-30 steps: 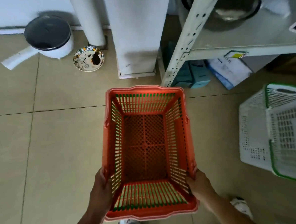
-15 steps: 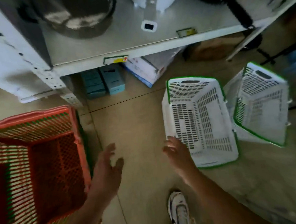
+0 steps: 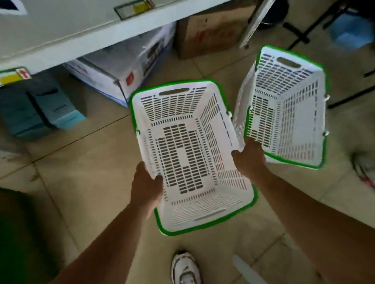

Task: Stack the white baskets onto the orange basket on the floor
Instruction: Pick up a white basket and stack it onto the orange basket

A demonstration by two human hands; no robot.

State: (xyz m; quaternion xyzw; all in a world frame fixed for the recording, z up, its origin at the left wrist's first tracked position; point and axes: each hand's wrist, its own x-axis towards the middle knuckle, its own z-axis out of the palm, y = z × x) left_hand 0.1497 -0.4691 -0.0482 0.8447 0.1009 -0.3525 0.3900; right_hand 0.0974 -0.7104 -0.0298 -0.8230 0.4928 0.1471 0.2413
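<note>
The left hand and right hand each clasp a long side of the nearer white basket, open side up. Its right rim sits just beside the tilted second white basket, so lifting it could catch that rim and tip or drag it. The orange basket is out of clear view, so the carry back left must pass the shoe, with boxes under the shelf close ahead.

Storeroom or shop backroom: metal shelf with price labels; cartons stowed beneath it on tiled floor.
</note>
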